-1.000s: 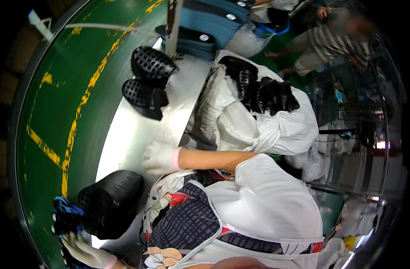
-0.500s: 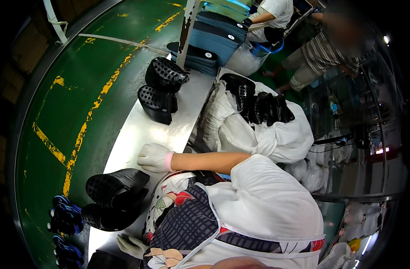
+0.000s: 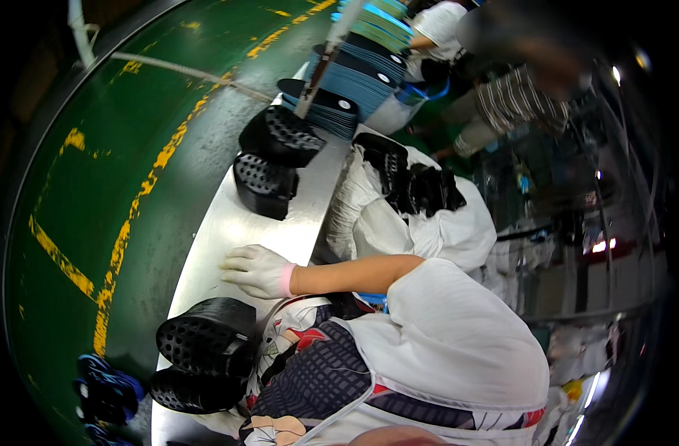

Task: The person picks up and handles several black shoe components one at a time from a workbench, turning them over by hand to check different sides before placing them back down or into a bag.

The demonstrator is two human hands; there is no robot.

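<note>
My right hand (image 3: 256,272), in a white glove with a pink cuff, lies on the shiny metal bench (image 3: 228,230) with its fingers extended and nothing in them. Close to it lies a pair of black clog-like shoes, an upper one (image 3: 207,338) and a lower one (image 3: 198,390), their dotted surfaces showing. My left hand (image 3: 219,423) is mostly hidden behind the lower shoe; only a strip of pale glove shows, its fingers out of sight. Farther up the bench are two more black shoes, one (image 3: 280,138) by a post and one (image 3: 265,187) just below.
Stacked blue-grey insoles (image 3: 347,82) stand behind the worn metal post (image 3: 321,70). A white sack (image 3: 369,223) beside the bench carries several black shoes (image 3: 414,182). Blue-and-black footwear (image 3: 105,390) is at lower left. Two people are beyond the insoles and sack.
My right hand has gone from curled to flatter, with its fingers extended. The left hand has become mostly hidden behind the near pair of shoes. The whole view has shifted slightly.
</note>
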